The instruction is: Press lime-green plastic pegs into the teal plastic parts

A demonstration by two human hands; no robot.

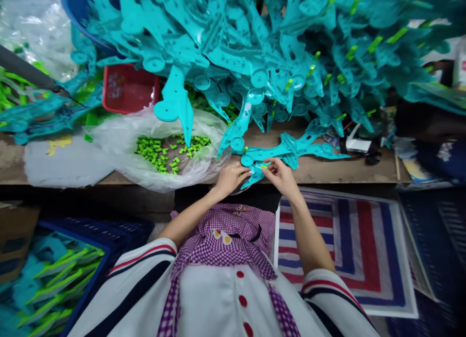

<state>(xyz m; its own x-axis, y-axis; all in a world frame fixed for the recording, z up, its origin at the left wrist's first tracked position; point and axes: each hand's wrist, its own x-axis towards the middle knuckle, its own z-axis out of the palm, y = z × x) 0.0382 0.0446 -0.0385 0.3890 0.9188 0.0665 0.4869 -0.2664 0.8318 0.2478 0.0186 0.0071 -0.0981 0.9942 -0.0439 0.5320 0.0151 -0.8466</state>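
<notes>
At the bench's front edge, my left hand grips the near left end of a turquoise plastic part, its fingers closed on it. My right hand pinches at the right side of the same part, where a small bright green piece shows by the fingertips. Just beyond lies another turquoise part, stretched out to the right along the bench. Left of my hands, a clear plastic bag lies spread open with many small green pegs in it.
A large heap of turquoise parts fills the back of the bench. A red bin and a grey sheet sit at left. Below are a blue crate of turquoise and green parts and a striped panel.
</notes>
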